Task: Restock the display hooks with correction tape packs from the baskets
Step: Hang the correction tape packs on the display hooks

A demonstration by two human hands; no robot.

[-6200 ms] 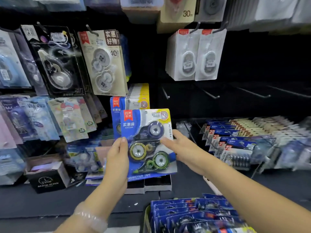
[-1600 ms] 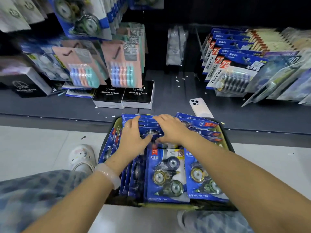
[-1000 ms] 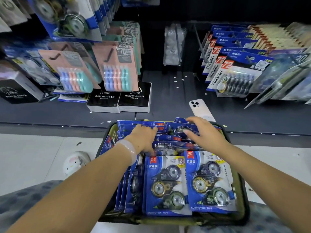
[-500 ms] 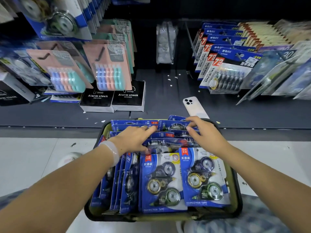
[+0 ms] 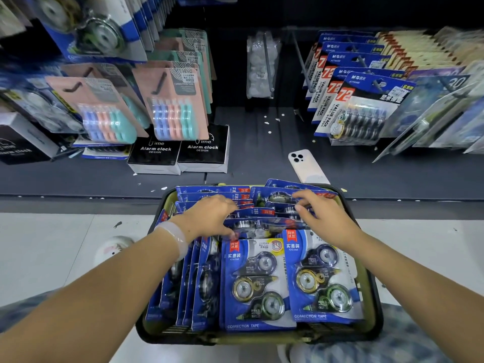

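A dark basket on the floor in front of me is packed with blue correction tape packs. Two packs lie face up at the near side. Others stand on edge along the left. More packs lean stacked at the far end. My left hand lies on that far stack, fingers curled over a pack and thumb under its edge. My right hand pinches the top edges of the far packs on the right. The same blue packs hang on a hook at the upper left.
A white phone lies on the dark shelf just behind the basket. Two black alarm clock boxes stand to its left under hanging pink packs. Blue value packs hang at the right. A white shoe rests on the tile floor.
Several seconds ago both hands held a pack up at the hooks. They are now down in the basket, and in the last second they stay on the far stack, fingers shifting slightly.
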